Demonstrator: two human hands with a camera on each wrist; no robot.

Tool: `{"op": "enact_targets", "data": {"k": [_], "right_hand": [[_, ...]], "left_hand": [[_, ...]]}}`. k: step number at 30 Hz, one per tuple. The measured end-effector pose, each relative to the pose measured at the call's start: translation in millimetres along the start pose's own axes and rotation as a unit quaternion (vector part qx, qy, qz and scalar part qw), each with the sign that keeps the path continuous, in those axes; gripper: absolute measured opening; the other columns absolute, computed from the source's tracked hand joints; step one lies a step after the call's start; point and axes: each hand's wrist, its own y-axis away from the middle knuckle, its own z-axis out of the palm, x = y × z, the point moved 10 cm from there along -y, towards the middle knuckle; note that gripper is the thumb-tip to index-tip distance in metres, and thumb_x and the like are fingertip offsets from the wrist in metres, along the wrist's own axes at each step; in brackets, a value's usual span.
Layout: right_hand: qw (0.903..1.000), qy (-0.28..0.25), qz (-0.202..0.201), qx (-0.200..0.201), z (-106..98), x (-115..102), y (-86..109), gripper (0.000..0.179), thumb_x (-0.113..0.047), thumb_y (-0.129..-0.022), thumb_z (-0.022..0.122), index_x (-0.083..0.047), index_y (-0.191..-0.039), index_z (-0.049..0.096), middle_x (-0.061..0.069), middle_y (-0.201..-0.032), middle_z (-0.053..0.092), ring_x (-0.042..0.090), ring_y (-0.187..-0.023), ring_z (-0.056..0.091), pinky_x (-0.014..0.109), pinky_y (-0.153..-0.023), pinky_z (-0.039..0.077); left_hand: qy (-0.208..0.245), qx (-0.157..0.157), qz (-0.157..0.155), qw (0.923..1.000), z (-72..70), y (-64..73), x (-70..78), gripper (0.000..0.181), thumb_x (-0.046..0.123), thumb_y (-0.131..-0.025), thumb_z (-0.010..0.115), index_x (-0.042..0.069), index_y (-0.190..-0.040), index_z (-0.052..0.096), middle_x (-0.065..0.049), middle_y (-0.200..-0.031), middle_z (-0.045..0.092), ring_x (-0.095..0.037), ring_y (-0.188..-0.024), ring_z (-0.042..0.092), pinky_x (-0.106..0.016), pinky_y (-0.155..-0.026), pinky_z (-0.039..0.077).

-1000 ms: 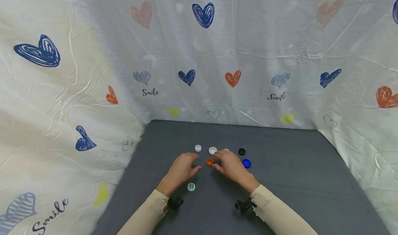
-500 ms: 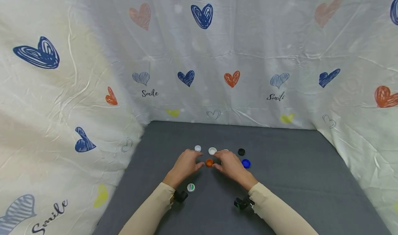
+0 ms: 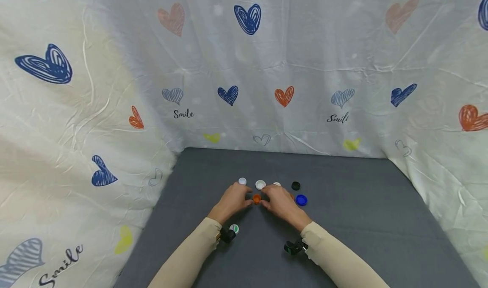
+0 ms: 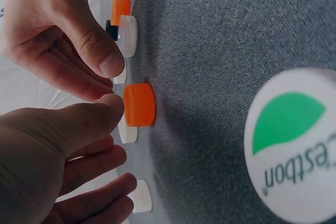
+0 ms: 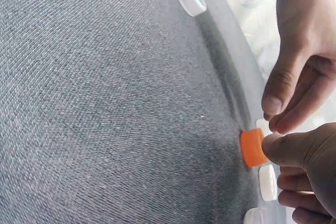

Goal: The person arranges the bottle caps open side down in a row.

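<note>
An orange bottle cap (image 3: 257, 199) lies on the grey cloth between my two hands. My left hand (image 3: 233, 198) comes in from the left, fingers loosely bent, its thumb tip right by the cap's edge. From the other side my right hand (image 3: 281, 202) reaches in, thumb and forefinger close to the same cap. In the left wrist view, the orange cap (image 4: 139, 104) stands just beyond the fingertips. Neither hand has fingers wrapped around it. White caps (image 3: 260, 184) lie behind the hands, one partly covered by the right hand.
A white cap with a green logo (image 3: 235, 227) sits by the left wrist, partly covered by its camera. Right of the right hand are a black cap (image 3: 295, 186), a blue cap (image 3: 301, 200) and a half-hidden second orange cap (image 3: 292, 196). A heart-printed curtain (image 3: 305, 123) borders the table.
My left hand has moved right and slightly away from me, up to the orange cap. My right hand has barely shifted. The caps stay in place.
</note>
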Motion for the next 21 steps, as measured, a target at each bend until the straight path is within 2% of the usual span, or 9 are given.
{"op": "enact_targets", "data": {"k": [3, 10, 15, 21], "right_hand": [[1.0000, -0.004, -0.005, 0.005, 2.8, 0.0, 0.1, 0.024, -0.018, -0.082, 0.083, -0.008, -0.102, 0.076, 0.004, -0.096, 0.074, 0.021, -0.089, 0.069, 0.042, -0.078, 0.056], [0.9999, -0.011, -0.008, 0.008, 8.1, -1.6, 0.2, 0.019, -0.017, -0.083, 0.082, -0.008, -0.099, 0.076, 0.006, -0.091, 0.074, 0.021, -0.083, 0.068, 0.041, -0.074, 0.056], [0.9999, -0.008, -0.006, 0.010, 11.3, -1.8, -0.1, 0.017, -0.018, -0.084, 0.082, -0.010, -0.097, 0.076, 0.004, -0.090, 0.074, 0.019, -0.083, 0.068, 0.040, -0.074, 0.056], [0.9999, 0.009, 0.005, 0.004, 19.2, 2.1, 0.1, 0.015, -0.020, -0.085, 0.081, -0.011, -0.096, 0.077, 0.002, -0.096, 0.075, 0.018, -0.087, 0.069, 0.038, -0.078, 0.057]], "left_hand": [[-0.003, -0.002, 0.001, 1.0000, 3.4, -4.1, 0.9, 0.029, 0.030, -0.082, 0.085, 0.012, -0.103, 0.080, -0.003, -0.098, 0.077, -0.021, -0.087, 0.072, -0.036, -0.076, 0.059], [0.001, -0.024, 0.001, 0.9997, 12.8, -9.7, 0.8, 0.015, 0.029, -0.082, 0.084, 0.016, -0.086, 0.078, 0.001, -0.077, 0.070, -0.014, -0.061, 0.060, -0.033, -0.057, 0.049], [0.004, -0.035, -0.004, 0.9994, 15.4, -11.1, -1.4, 0.013, 0.028, -0.083, 0.084, 0.019, -0.080, 0.076, 0.003, -0.073, 0.067, -0.011, -0.058, 0.055, -0.031, -0.055, 0.046], [0.002, -0.046, -0.008, 0.9989, 18.7, -12.8, -3.1, 0.010, 0.028, -0.084, 0.083, 0.020, -0.083, 0.078, 0.004, -0.074, 0.068, -0.010, -0.059, 0.055, -0.030, -0.056, 0.047]]}}
